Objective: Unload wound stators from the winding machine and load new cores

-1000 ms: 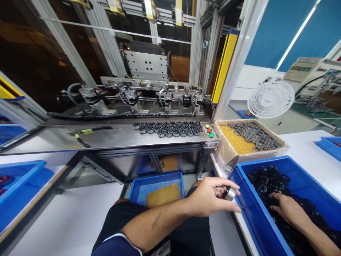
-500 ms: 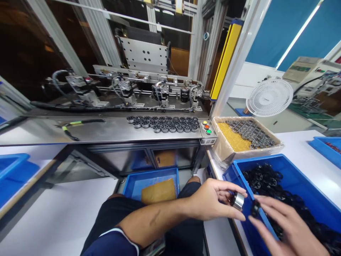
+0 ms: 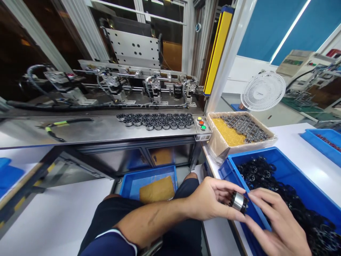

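My left hand [image 3: 213, 201] grips a short cylinder, a silver metal ring [image 3: 238, 201] with black toothed plastic at its ends, apparently a motor stator core. My right hand [image 3: 277, 220] closes on the cylinder's right end, its thumb and fingers around a black plastic end ring [image 3: 245, 204] that sits against the metal. Both hands are over the near left edge of a blue bin [image 3: 286, 177]. Inside that bin lies a heap of black plastic end rings [image 3: 287, 202].
Several similar cores [image 3: 160, 121] stand in rows on the steel ledge, beside a button box [image 3: 202, 128]. A carton [image 3: 226, 142] of metal cores stands behind the bin. Further off are a white fan [image 3: 262, 91] and a yellow bar [image 3: 217, 51]. Cable-like tools [image 3: 57, 133] lie left.
My right hand has brought the black end ring left from above the bin's edge onto the core in my left hand. The view has shifted slightly right.
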